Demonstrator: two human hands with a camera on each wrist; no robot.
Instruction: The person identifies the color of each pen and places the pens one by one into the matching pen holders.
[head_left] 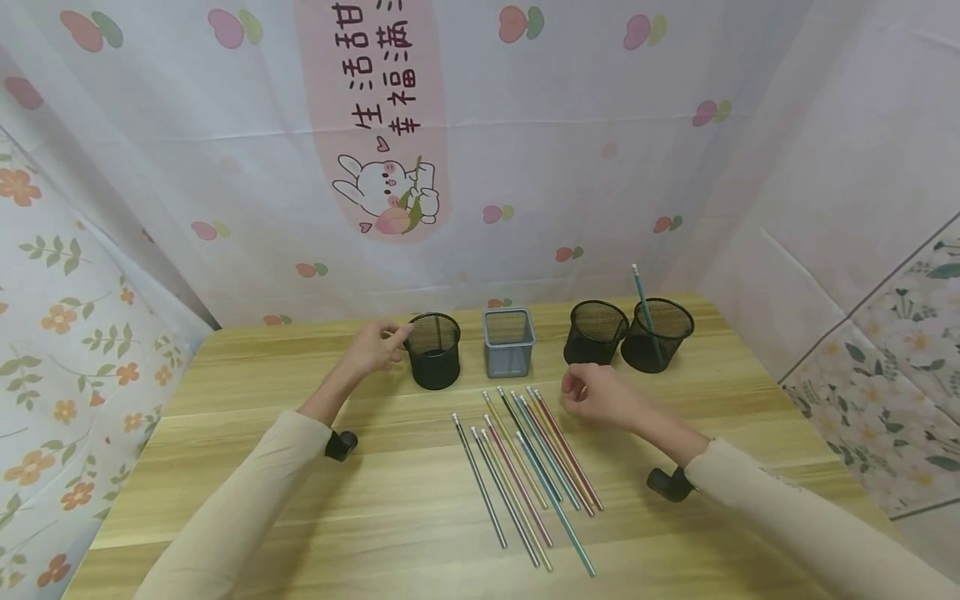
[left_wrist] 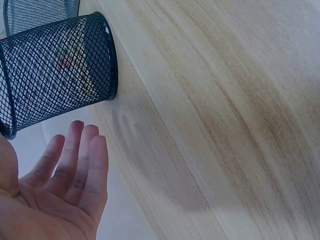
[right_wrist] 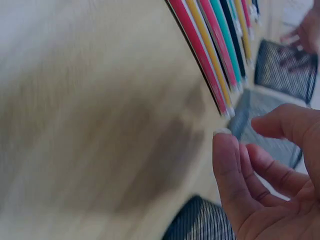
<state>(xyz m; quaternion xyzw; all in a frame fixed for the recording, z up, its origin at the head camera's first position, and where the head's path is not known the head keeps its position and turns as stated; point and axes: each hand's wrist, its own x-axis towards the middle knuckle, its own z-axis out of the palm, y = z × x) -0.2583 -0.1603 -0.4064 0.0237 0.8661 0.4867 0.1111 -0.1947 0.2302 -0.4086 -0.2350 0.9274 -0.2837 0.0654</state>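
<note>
My left hand (head_left: 377,348) is at the left side of a round black mesh pencil holder (head_left: 435,367). In the left wrist view its fingers (left_wrist: 75,165) are extended below the holder, apart from the mesh; whether the thumb touches the rim I cannot tell. Above the far ends of the pencils hovers my right hand (head_left: 600,397), thumb and forefinger bent towards each other with a gap, holding nothing. Several metallic pencils (head_left: 517,467) in red, gold, teal, black and grey lie roughly side by side, their eraser ends towards the back.
A square grey holder (head_left: 508,358) stands right of the left black one. Farther right, two black mesh holders touch: a nearer-middle one (head_left: 585,346) and a tilted-looking one (head_left: 637,354) with a teal pencil (head_left: 643,300) in it. A patterned curtain (head_left: 525,167) hangs behind the table.
</note>
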